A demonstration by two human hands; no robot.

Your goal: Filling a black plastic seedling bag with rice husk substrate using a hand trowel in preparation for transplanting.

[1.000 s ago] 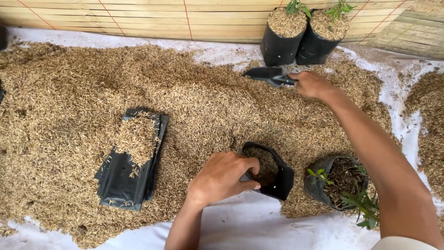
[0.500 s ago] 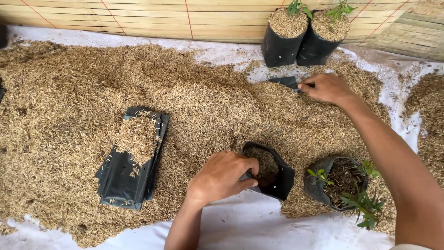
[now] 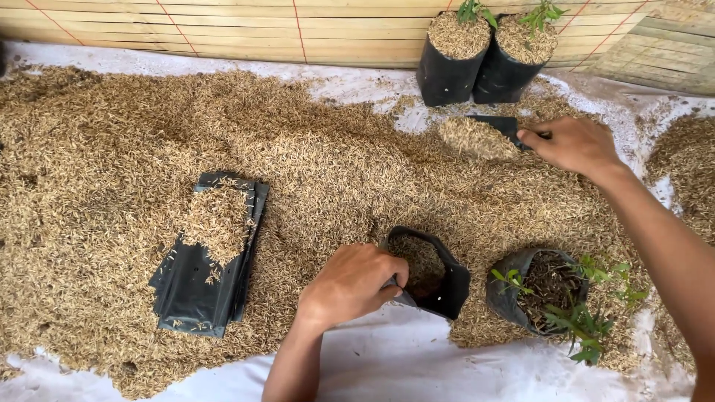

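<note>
Head view. The left hand [image 3: 350, 283] is closed on the near rim of an open black bag [image 3: 428, 272], which is held upright and part-filled with husk; the bag lies just beyond and right of that hand's fingers, at the near edge of the husk bed [image 3: 126, 149]. The right hand [image 3: 573, 145] is closed around the handle of a black scoop [image 3: 484, 134], whose heaped load of husk is carried level just left of the hand. The step in hand is judged to be filling: a loaded scoop is raised while the bag mouth is kept open. The next move is judged to call for the scoop to be brought toward the left hand, kept level, and tipped over the bag mouth without striking the rim or the holding fingers. Right of the bag, nearly touching it, a pot with a seedling [image 3: 547, 294] is set, so little room is left on that side. Beyond the right hand, two filled bags [image 3: 477, 63] stand against a slatted wall [image 3: 223, 30]. Well left of the left hand, a stack of flat bags [image 3: 205, 260] lies partly covered by husk. Open husk lies between the two hands, and a bare white sheet [image 3: 417, 365] lies nearer than the bag.
</note>
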